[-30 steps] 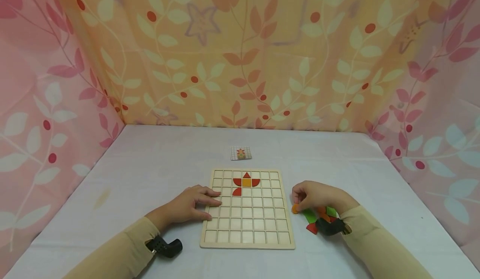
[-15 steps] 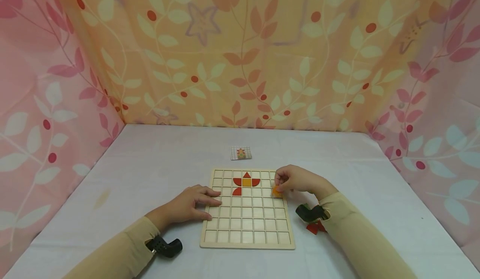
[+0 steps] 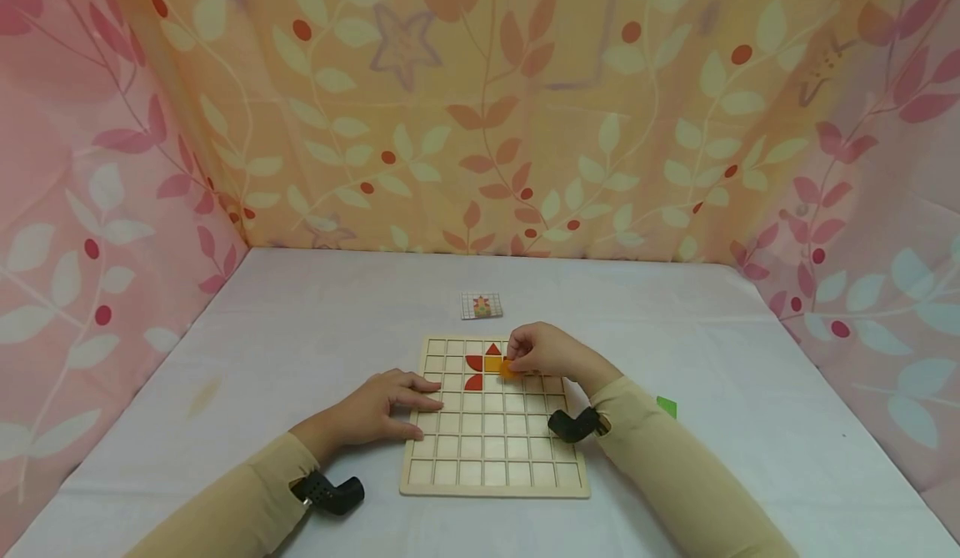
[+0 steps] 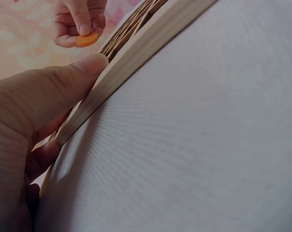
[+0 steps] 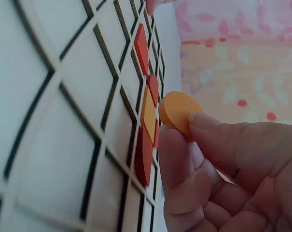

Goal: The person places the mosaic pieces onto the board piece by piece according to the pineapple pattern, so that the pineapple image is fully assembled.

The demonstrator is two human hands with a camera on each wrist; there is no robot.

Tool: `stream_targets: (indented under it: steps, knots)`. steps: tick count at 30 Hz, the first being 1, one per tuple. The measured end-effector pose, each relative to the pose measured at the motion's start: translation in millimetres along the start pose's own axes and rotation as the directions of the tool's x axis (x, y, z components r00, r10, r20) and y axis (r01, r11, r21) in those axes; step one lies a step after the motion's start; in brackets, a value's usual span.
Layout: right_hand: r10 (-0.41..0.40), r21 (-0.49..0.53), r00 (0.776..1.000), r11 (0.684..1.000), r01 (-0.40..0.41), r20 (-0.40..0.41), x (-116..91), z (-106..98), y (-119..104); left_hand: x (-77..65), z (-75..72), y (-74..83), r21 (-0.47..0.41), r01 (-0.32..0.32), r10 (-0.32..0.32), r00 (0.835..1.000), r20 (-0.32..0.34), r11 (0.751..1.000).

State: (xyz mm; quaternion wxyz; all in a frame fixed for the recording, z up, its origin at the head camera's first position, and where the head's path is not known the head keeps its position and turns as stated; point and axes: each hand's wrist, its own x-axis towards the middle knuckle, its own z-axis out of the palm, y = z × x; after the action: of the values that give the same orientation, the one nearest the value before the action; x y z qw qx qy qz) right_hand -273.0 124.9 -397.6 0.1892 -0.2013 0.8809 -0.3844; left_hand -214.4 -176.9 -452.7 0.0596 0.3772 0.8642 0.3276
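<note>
A square wooden grid board [image 3: 495,433] lies on the table. My left hand [image 3: 375,408] rests along its left edge with the fingers on the border; in the left wrist view the thumb [image 4: 71,77] touches the rim. My right hand [image 3: 551,351] pinches a round orange tile [image 5: 178,112] between thumb and fingers, over the upper part of the board. Set in the grid are a red triangle [image 3: 492,349], a yellow square [image 3: 492,364] and red curved pieces, one of them a quarter-circle piece [image 3: 474,383]. The red piece right of the square is mostly hidden behind my hand.
A small pattern card [image 3: 482,305] with a coloured figure on a grid lies behind the board. Right of my right forearm, a green piece [image 3: 667,407] shows on the table. Floral cloth [image 3: 480,108] stands around the table on three sides.
My right hand has carried the round orange tile left from beside the pile, across the board's right edge, to the coloured pieces. The left hand has stayed in place.
</note>
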Motion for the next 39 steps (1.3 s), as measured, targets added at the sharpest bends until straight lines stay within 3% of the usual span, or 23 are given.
stream_targets:
  steps: [19,39]
  knots:
    - [0.019,-0.126,1.000,0.992,-0.021,-0.018,8,23,-15,0.7,-1.4,1.0,-0.003,0.005,-0.005,1.000,0.008,1.000]
    - [0.079,-0.212,0.994,0.973,-0.094,-0.079,4,27,-21,0.4,0.0,-0.7,0.011,0.012,-0.012,1.000,0.011,1.000]
